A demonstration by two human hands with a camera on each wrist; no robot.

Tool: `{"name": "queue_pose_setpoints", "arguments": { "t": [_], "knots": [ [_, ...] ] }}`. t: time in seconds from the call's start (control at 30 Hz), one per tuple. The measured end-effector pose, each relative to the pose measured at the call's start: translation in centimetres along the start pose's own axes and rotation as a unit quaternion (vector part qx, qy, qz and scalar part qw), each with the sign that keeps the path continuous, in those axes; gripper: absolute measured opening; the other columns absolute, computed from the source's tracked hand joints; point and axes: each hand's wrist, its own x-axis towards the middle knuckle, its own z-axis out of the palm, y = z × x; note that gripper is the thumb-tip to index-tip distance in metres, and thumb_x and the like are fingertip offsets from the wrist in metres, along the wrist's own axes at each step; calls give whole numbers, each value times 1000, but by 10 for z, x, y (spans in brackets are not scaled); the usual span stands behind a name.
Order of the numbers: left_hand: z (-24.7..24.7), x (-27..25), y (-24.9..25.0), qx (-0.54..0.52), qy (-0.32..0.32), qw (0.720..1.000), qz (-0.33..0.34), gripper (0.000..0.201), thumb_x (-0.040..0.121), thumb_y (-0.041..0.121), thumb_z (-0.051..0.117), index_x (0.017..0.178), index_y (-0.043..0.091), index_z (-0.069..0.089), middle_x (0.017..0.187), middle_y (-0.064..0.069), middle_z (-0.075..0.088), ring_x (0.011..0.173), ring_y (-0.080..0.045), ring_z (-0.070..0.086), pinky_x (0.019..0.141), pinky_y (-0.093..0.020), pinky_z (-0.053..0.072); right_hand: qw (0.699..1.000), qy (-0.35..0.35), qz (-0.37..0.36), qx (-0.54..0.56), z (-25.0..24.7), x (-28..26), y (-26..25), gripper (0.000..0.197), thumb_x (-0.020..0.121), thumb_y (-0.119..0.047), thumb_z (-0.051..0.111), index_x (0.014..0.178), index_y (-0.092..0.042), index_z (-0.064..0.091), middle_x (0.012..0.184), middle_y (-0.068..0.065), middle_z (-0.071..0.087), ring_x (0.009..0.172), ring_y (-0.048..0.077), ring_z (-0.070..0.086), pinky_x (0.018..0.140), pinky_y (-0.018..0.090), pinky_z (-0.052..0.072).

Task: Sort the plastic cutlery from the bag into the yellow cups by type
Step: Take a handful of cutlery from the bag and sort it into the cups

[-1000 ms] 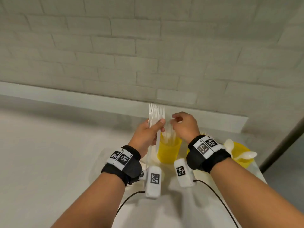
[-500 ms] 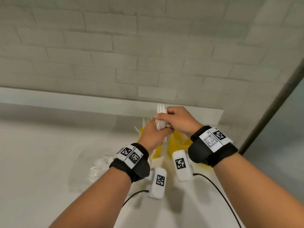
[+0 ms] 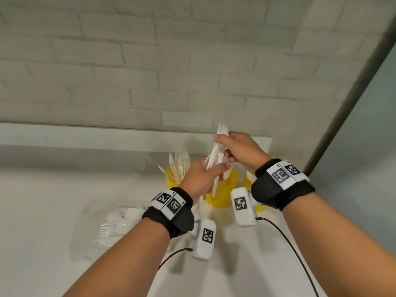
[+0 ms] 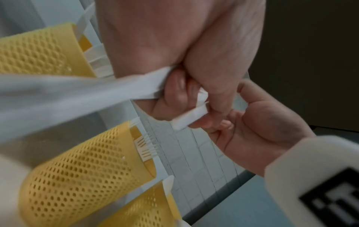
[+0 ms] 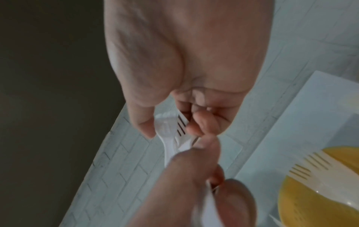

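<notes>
Both hands hold one bundle of white plastic cutlery (image 3: pixel 215 155) above the yellow cups. My left hand (image 3: pixel 216 168) grips the handles from below, seen as a fist on white handles (image 4: pixel 155 87) in the left wrist view. My right hand (image 3: pixel 222 144) pinches the fork heads (image 5: pixel 175 129) at the top, tines pointing up. A spoon bowl shows within the bundle. The left yellow cup (image 3: pixel 171 181) holds knives. The middle yellow cup (image 3: pixel 222 194) sits right under the hands and holds forks (image 4: pixel 145 144). A third yellow cup (image 3: pixel 246 182) is mostly hidden behind my right wrist.
The clear plastic bag (image 3: pixel 111 226) with more white cutlery lies on the white table (image 3: pixel 42 211) at the left of my left wrist. A white brick wall (image 3: pixel 150 71) and a low ledge stand just behind the cups. The table's right edge runs close to the third cup.
My right hand has closed on the fork heads and risen, drawing them up and right out of the left hand's bundle. The left hand stays over the middle cup.
</notes>
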Motion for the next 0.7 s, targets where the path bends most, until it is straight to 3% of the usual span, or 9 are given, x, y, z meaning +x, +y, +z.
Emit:
{"name": "queue_pose_setpoints", "arguments": {
  "t": [0.07, 0.17, 0.27, 0.4, 0.6, 0.7],
  "knots": [
    [3, 2, 0, 36, 14, 999, 12, 14, 89, 28, 64, 79, 19, 60, 61, 2, 55, 47, -12, 43, 44, -24, 32, 1000, -10, 13, 14, 3, 0, -2, 27, 79, -36, 70, 75, -13, 57, 63, 4, 54, 46, 9, 47, 44, 20, 36],
    [3, 4, 0, 60, 28, 996, 52, 10, 90, 20, 63, 96, 11, 62, 69, 0, 59, 54, -4, 53, 50, -20, 40, 999, 1, 41, 1, 8, 3, 1, 39, 72, -47, 76, 71, -15, 55, 59, 2, 55, 45, 7, 50, 46, 19, 38],
    [-1, 5, -5, 46, 25, 996, 68, 23, 87, 20, 68, 107, 10, 63, 86, -9, 68, 72, -11, 62, 65, -29, 51, 999, 5, 54, 2, 7, 4, 5, 36, 73, -42, 77, 73, -11, 59, 56, 4, 51, 44, 11, 46, 45, 23, 38],
    [-9, 3, -6, 16, 38, 998, 45, 15, 85, 27, 71, 93, 15, 64, 64, 6, 59, 50, 0, 52, 45, -12, 37, 999, -4, 29, 36, 3, 2, 7, 33, 72, -35, 80, 63, -14, 56, 51, 2, 47, 44, 12, 44, 49, 24, 40],
    [-11, 6, -5, 26, 19, 999, 22, 27, 83, 37, 72, 92, 13, 64, 71, 0, 65, 45, -3, 46, 42, -17, 33, 998, 14, 35, 46, 0, 4, 6, 28, 72, -30, 82, 68, -13, 59, 51, 1, 47, 44, 10, 42, 47, 20, 42],
    [-14, 7, -4, 17, 20, 1000, 13, 29, 83, 41, 71, 90, 14, 62, 61, 9, 57, 42, -3, 40, 40, -18, 30, 994, 36, 54, 91, -1, 7, 3, 21, 72, -18, 81, 70, -12, 61, 52, -1, 48, 43, 7, 44, 44, 16, 44]
  ]
}}
